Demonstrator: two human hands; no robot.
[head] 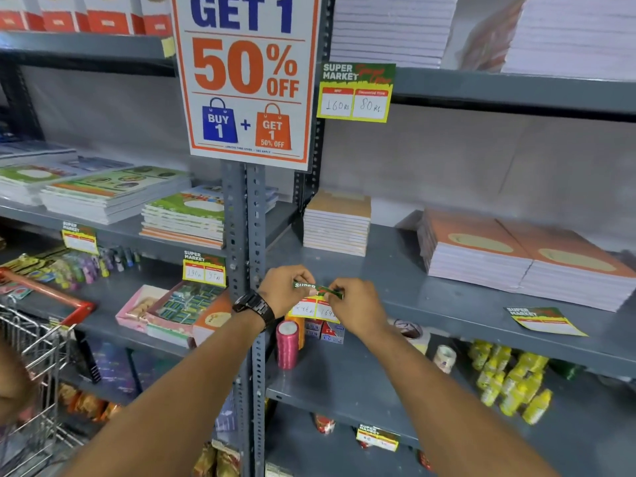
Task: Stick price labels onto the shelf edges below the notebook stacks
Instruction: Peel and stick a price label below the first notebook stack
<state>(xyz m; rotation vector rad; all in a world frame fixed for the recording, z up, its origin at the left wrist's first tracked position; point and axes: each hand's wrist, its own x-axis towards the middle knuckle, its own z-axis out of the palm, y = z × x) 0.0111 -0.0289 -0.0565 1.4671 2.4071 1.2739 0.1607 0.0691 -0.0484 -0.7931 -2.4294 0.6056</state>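
A green and yellow price label (pixel 315 304) with handwritten prices hangs at the front edge of the grey middle shelf (pixel 447 311), below a stack of tan-covered notebooks (pixel 337 223). My left hand (pixel 284 290), with a black watch on its wrist, pinches the label's top left corner. My right hand (pixel 358 309) pinches its top right. Both hands press the green strip against the shelf edge. Another label (pixel 545 321) lies flat on the same shelf, in front of stacked orange-covered notebooks (pixel 523 259).
A large "50% off" sign (pixel 246 77) hangs on the perforated upright (pixel 242 235). Labels are stuck on the upper shelf (pixel 356 92) and the left shelf (pixel 204 270). A pink thread spool (pixel 287 344) and yellow bottles (pixel 509 383) stand below. A shopping cart (pixel 38 339) is at my left.
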